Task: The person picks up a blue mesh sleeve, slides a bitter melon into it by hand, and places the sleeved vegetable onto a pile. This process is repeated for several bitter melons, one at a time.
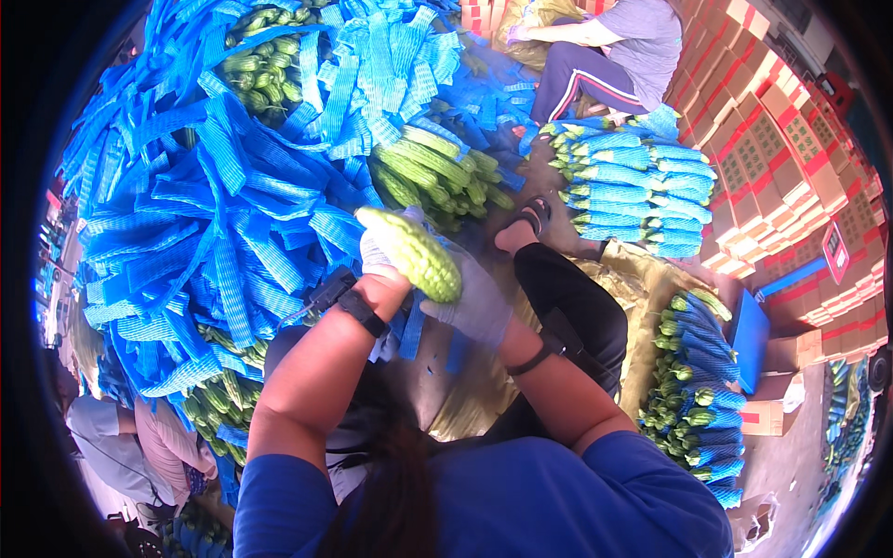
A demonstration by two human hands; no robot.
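Observation:
Both gloved hands hold a pale green, bumpy bitter melon (415, 253) over my lap. My left hand (374, 253) is closed round its far left side, fingers partly hidden behind it. Against its near right end, my right hand (474, 299) grips with bent fingers. Just beyond lies a heap of bare bitter melons (423, 172). To the left rises a big pile of blue foam mesh sleeves (223, 214), its strips spilling close to my left forearm.
Sleeved bitter melons lie in rows at far right (614, 186) and near right (698, 400). Stacked cartons (772, 158) line the right side, near a blue board (749, 339). A seated co-worker (605, 65) is at the back; other people (139, 446) sit at lower left.

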